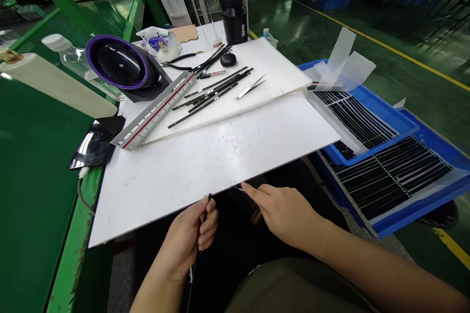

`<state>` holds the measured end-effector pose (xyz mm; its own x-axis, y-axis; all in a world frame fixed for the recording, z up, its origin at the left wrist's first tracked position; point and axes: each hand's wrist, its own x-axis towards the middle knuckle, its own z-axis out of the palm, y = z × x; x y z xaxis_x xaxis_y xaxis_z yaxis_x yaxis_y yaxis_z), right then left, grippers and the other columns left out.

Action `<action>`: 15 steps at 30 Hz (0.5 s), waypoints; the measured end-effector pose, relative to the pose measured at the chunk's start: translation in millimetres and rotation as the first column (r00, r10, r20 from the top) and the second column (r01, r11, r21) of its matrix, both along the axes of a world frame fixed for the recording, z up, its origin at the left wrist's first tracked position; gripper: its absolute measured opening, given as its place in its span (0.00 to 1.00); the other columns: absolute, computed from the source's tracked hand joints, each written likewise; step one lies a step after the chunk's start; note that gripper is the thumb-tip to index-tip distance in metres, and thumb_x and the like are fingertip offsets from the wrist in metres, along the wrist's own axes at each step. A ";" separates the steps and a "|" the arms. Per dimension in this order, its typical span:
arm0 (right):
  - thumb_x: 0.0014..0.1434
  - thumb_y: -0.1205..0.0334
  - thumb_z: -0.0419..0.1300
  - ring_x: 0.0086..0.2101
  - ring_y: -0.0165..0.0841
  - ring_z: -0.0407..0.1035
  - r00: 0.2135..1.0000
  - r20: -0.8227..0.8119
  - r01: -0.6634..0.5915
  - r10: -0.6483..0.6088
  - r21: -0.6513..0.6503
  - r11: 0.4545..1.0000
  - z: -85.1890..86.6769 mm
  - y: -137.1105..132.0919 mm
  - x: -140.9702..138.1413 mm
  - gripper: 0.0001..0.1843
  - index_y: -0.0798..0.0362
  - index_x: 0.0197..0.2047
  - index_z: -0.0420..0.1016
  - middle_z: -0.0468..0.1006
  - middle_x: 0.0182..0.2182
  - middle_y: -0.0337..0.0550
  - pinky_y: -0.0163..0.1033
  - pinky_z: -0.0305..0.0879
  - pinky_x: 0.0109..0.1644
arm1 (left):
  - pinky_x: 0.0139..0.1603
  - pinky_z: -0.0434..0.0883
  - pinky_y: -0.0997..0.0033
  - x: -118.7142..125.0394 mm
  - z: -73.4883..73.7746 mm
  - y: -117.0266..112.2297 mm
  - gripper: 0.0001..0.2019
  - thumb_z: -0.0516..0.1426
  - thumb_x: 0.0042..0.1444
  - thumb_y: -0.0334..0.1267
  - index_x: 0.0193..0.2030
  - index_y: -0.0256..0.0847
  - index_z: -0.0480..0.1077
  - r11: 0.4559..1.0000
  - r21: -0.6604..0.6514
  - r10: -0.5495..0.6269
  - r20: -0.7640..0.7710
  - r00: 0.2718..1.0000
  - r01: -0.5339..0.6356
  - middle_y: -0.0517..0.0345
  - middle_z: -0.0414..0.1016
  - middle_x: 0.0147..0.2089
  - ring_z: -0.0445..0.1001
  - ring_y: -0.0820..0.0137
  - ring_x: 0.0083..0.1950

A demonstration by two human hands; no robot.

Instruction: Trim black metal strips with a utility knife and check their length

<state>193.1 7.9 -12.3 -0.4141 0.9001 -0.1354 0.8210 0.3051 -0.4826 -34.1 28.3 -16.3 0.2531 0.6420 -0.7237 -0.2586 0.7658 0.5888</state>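
Observation:
At the front edge of the white board point(176, 176), my left hand point(191, 230) is closed around a thin black strip point(209, 196). The strip's top end pokes out above the thumb, and more of it hangs below the fist. My right hand point(286, 210) is closed a little to the right, index finger stretched along a slim tool with a thin metal tip point(237, 188). Most of that tool is hidden under the hand, so its kind does not show. Several similar black strips point(213, 90) lie on a white foam pad point(279, 66), beside tweezers point(250, 88).
A slotted grey rail point(157, 110), a purple-rimmed black device point(121, 66), pliers point(179, 61) and a black bottle point(234, 24) are on the table. Blue trays point(389, 154) of black strips stand at the right. A green partition point(29, 156) is on the left.

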 end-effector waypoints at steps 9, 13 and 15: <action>0.66 0.67 0.47 0.32 0.36 0.74 0.994 0.045 -0.101 0.099 0.034 0.994 17.9 21.6 -22.2 0.30 0.44 0.70 0.57 0.80 0.42 0.42 0.40 0.60 0.32 | 0.12 0.44 0.83 0.6 -3.8 2.8 0.18 0.61 0.55 0.50 0.28 0.42 0.60 1.000 -0.031 -0.001 0.044 0.999 0.002 0.72 0.51 0.17 0.41 0.82 0.16; 0.66 0.66 0.47 0.32 0.36 0.74 0.989 0.038 -0.142 0.141 0.024 0.990 18.8 25.8 -26.8 0.29 0.44 0.69 0.58 0.80 0.44 0.42 0.41 0.60 0.31 | 0.12 0.45 0.84 1.1 -3.3 1.9 0.17 0.61 0.56 0.50 0.28 0.41 0.60 1.000 -0.030 0.007 0.023 1.000 -0.006 0.71 0.52 0.19 0.41 0.83 0.16; 0.66 0.66 0.47 0.32 0.36 0.74 0.988 0.040 -0.151 0.151 0.017 0.988 19.9 27.1 -27.6 0.29 0.44 0.70 0.58 0.80 0.44 0.41 0.41 0.60 0.30 | 0.12 0.46 0.84 2.7 -2.9 1.0 0.18 0.59 0.57 0.51 0.28 0.41 0.61 1.000 -0.013 -0.002 -0.017 1.000 0.002 0.71 0.52 0.19 0.42 0.82 0.16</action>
<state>165.5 34.9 7.6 -0.5403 0.8304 -0.1361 0.7825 0.4363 -0.4441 -31.4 29.3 -19.2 0.2419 0.6321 -0.7361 -0.2468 0.7738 0.5834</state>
